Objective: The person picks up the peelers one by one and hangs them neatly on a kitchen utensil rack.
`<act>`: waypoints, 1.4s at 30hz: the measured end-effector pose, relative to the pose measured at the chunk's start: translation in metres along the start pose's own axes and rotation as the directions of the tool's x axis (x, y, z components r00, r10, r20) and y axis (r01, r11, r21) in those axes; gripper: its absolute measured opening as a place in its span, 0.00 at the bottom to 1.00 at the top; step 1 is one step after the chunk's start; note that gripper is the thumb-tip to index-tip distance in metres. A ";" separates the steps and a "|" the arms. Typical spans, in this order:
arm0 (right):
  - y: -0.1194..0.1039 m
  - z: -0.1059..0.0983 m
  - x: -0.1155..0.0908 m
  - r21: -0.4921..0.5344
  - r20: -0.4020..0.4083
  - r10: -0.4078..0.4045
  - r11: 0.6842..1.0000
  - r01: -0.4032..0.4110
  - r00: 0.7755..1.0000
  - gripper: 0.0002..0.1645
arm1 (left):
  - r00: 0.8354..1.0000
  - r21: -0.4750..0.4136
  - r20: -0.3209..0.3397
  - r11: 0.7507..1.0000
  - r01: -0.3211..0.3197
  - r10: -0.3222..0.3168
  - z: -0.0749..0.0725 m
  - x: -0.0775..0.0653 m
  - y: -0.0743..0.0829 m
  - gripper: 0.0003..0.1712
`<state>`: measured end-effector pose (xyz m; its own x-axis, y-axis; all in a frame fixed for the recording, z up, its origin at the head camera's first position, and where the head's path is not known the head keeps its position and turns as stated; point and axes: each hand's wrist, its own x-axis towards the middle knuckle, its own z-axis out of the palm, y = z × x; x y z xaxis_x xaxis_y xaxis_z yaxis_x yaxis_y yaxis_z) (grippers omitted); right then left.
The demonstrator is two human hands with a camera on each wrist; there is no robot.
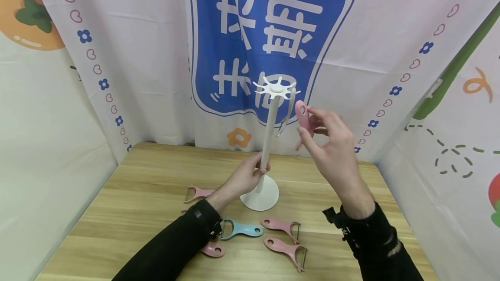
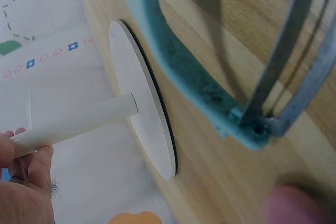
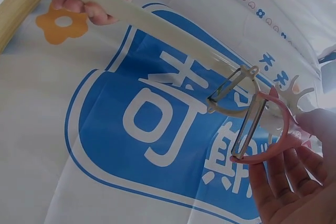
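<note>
A white stand (image 1: pixel 269 131) has a round base on the table and a ring of hooks at its top. My left hand (image 1: pixel 245 174) grips the pole low down, above the base (image 2: pixel 131 72). From one hook on the right side hangs a white peeler (image 1: pixel 291 106). My right hand (image 1: pixel 332 140) pinches a pink peeler (image 1: pixel 302 114) between thumb and fingers, just right of the hanging one. Its handle, with a hole in the end, points up, and the blade end is down. In the right wrist view, the pink peeler's blade (image 3: pixel 249 127) overlaps the white peeler.
On the wooden table (image 1: pixel 343 194) lie a blue peeler (image 1: pixel 244 229) and several pink peelers, two of them right of it (image 1: pixel 279 224). My left sleeve partly covers others, including one pink handle (image 1: pixel 214 249). A printed curtain (image 1: pixel 164 77) hangs behind the table.
</note>
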<state>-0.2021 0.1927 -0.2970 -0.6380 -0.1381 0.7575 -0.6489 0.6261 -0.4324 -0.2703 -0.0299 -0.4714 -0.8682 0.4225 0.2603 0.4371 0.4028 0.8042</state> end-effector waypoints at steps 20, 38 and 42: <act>-0.017 0.008 0.016 0.004 -0.022 -0.037 0.999 0.037 0.999 0.28 | 1.000 -0.004 -0.002 1.000 -0.018 0.018 -0.001 0.000 -0.001 0.05; -0.020 0.021 0.012 0.048 0.011 0.001 0.999 -0.001 1.000 0.31 | 1.000 -0.002 0.005 1.000 -0.025 0.025 0.000 0.000 -0.004 0.05; -0.020 0.025 0.010 0.040 0.026 0.015 0.999 -0.016 1.000 0.34 | 1.000 -0.008 0.008 1.000 -0.027 0.027 0.000 0.000 -0.004 0.06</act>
<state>-0.2059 0.1599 -0.2925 -0.6580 -0.1485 0.7383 -0.6549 0.5969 -0.4636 -0.2722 -0.0311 -0.4745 -0.8539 0.4400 0.2779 0.4588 0.3845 0.8010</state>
